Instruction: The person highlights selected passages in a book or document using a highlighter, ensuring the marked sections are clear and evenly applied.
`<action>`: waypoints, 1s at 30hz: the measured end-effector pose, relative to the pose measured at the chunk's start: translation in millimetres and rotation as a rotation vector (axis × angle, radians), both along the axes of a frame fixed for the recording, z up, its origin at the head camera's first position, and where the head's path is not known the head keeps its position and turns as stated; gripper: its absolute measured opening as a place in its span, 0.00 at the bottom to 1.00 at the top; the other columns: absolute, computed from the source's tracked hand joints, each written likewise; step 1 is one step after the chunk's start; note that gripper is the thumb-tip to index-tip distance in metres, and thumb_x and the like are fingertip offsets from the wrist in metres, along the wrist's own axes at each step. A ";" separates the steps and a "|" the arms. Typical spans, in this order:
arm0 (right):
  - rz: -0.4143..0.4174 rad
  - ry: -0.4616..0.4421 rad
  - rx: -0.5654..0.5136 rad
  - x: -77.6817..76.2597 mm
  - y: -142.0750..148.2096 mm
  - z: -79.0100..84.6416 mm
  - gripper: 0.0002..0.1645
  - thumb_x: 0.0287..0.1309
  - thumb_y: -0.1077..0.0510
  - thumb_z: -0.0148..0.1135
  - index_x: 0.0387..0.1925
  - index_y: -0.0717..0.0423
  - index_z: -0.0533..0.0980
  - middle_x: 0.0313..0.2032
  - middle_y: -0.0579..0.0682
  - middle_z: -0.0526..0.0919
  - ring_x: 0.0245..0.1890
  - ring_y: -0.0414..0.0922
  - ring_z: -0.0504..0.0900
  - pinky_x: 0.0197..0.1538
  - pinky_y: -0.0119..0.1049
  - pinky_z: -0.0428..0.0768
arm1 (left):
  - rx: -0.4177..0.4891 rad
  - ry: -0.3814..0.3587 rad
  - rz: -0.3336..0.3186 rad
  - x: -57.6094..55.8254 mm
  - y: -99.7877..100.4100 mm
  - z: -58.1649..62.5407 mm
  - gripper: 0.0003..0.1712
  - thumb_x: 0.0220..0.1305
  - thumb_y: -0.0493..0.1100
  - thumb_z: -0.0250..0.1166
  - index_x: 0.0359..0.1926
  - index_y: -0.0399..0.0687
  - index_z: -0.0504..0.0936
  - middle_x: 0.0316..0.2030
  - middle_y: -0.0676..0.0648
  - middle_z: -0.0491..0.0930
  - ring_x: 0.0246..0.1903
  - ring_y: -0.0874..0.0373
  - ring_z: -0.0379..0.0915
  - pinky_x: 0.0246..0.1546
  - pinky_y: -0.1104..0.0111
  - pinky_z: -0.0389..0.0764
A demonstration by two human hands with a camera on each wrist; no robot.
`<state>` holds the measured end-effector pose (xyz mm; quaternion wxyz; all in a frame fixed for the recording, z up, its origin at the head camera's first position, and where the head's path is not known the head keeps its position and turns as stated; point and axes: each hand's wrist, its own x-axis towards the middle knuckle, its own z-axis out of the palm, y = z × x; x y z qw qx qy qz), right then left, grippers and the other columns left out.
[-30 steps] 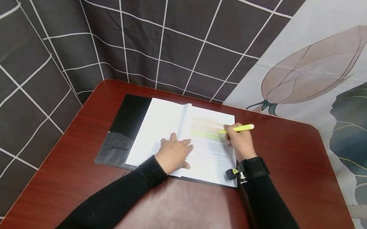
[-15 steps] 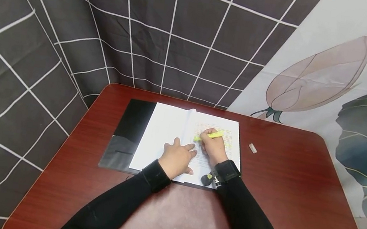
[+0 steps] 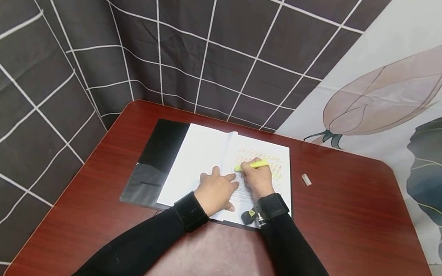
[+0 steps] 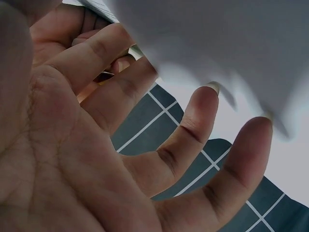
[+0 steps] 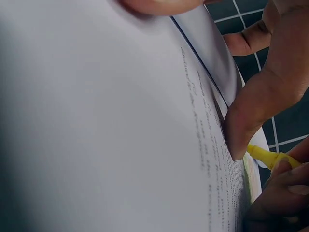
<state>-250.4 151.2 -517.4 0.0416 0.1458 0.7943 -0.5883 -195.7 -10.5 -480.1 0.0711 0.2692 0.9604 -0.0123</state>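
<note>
An open stack of white pages lies in a black folder. Its right-hand page bears printed lines, the upper ones coloured in orange, yellow and green. My right hand pinches a yellow highlighter, whose tip meets the text near the gutter. In the right wrist view, the uncapped tip of the highlighter is beside a finger of the left hand. My left hand rests with fingers spread across the gutter, just left of the right hand. Its fingertips touch the paper in the left wrist view.
On the reddish-brown table, a small whitish oblong piece lies right of the folder. A dark curtain with a white grid stands behind and to the left. A leaf-patterned white cloth hangs at the right.
My right hand has moved left with the highlighter, from the text's right end to near the gutter, uncovering the small whitish piece. My left hand has stayed on the pages.
</note>
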 end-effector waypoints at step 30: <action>0.022 -0.042 0.082 -0.2 -1.6 6.1 0.12 0.71 0.63 0.66 0.31 0.51 0.74 0.22 0.41 0.76 0.22 0.38 0.73 0.25 0.26 0.70 | 0.013 -0.007 -0.004 -1.4 1.3 2.4 0.50 0.56 0.74 0.80 0.76 0.60 0.85 0.81 0.54 0.78 0.61 0.42 0.81 0.47 0.46 0.93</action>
